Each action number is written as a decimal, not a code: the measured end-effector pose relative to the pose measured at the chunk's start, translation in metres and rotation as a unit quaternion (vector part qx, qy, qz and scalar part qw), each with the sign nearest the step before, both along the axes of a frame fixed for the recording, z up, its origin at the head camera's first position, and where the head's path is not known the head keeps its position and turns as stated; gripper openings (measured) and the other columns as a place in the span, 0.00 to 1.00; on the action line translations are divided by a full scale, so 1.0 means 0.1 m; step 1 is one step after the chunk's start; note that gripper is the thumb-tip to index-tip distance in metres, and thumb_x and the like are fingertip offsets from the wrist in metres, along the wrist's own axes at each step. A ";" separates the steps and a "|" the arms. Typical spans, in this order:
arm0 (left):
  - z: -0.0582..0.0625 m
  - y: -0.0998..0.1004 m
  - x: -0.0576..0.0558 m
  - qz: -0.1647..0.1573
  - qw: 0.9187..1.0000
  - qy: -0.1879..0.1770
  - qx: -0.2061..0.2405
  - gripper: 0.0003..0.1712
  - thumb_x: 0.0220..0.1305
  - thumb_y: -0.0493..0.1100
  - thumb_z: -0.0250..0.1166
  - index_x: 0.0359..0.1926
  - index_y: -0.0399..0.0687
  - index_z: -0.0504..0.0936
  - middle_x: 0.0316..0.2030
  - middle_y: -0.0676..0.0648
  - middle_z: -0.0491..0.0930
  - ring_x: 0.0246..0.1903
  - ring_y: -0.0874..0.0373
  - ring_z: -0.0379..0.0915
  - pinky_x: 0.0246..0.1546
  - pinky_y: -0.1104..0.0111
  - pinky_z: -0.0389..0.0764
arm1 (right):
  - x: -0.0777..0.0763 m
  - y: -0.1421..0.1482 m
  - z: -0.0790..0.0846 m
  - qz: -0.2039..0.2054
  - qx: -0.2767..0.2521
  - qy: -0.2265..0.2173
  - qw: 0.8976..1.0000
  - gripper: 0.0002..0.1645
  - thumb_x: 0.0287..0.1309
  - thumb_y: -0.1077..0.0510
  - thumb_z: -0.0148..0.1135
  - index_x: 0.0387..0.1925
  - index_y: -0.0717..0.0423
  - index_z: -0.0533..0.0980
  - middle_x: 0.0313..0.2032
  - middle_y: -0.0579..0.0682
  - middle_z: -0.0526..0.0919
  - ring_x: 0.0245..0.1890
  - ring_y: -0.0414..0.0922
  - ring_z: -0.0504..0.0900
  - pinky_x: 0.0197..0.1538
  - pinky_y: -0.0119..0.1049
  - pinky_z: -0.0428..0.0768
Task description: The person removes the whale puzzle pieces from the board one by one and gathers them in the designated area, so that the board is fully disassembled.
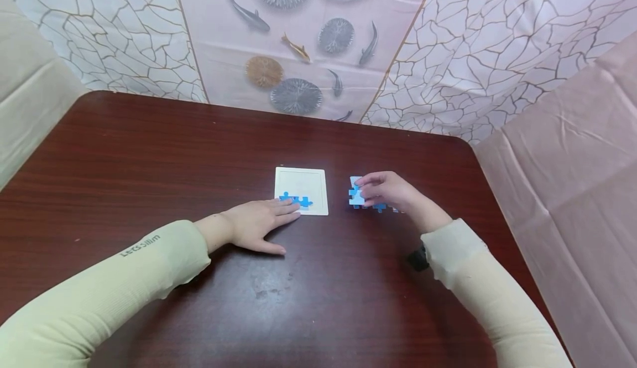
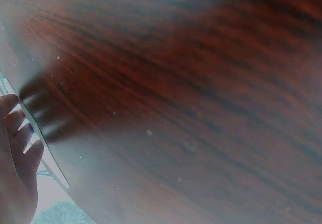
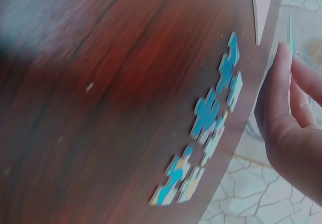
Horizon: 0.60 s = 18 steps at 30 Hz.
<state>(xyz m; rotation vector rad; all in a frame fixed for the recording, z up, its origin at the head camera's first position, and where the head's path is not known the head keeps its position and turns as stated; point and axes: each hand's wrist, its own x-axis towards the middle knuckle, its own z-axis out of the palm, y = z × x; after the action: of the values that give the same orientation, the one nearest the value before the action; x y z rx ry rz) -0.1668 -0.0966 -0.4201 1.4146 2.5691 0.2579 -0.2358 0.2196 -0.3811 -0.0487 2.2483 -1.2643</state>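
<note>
My left hand (image 1: 259,221) lies with fingers spread, its fingertips on the lower left of a square white puzzle tray (image 1: 318,182). Blue puzzle pieces (image 1: 301,202) in the tray's lower part show beside and under those fingers. In the left wrist view, the fingers reach over the tray's edge. My right hand (image 1: 390,191) is raised to the right of the tray, pinching a light-blue and white puzzle piece (image 1: 355,195) between thumb and fingertips. Several loose puzzle pieces (image 3: 206,114) lie below it in the right wrist view; from the head, the hand partly hides them.
The dark wooden table (image 1: 149,152) extends around the tray. Patterned cloth (image 1: 308,41) hangs behind its far edge, with a plain beige cloth (image 1: 562,191) along the right side. A dark band (image 1: 419,258) shows under the right sleeve.
</note>
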 end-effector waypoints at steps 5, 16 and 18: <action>0.00 0.01 0.00 0.000 1.000 -0.002 -0.003 0.45 0.60 0.66 0.55 0.69 0.42 0.60 0.70 0.43 0.56 0.71 0.49 0.49 0.70 0.57 0.56 | 0.04 0.14 0.01 0.000 0.004 -0.007 1.000 0.23 0.60 0.66 0.57 0.56 0.72 0.69 0.34 0.47 0.81 0.32 0.40 0.80 0.44 0.38 0.83; 0.00 0.00 0.00 0.006 1.000 -0.006 -0.011 0.46 0.60 0.67 0.54 0.70 0.43 0.59 0.71 0.44 0.55 0.71 0.49 0.48 0.70 0.57 0.55 | 0.13 0.48 0.01 -0.012 0.007 -0.027 1.000 0.26 0.61 0.65 0.56 0.58 0.73 0.66 0.35 0.45 0.80 0.34 0.40 0.79 0.44 0.36 0.83; 0.00 0.00 0.00 0.007 1.000 -0.007 -0.013 0.46 0.60 0.67 0.54 0.70 0.43 0.58 0.71 0.44 0.55 0.71 0.50 0.48 0.70 0.58 0.54 | 0.14 0.53 0.00 -0.015 0.006 -0.031 0.999 0.26 0.61 0.65 0.56 0.58 0.73 0.65 0.35 0.44 0.80 0.33 0.39 0.79 0.43 0.35 0.83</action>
<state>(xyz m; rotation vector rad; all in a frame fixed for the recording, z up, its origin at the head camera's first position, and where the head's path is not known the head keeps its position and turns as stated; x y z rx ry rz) -0.1670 -0.0966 -0.4202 1.3805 2.5634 0.2342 -0.2214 0.2728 -0.3809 0.0286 2.2115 -1.2500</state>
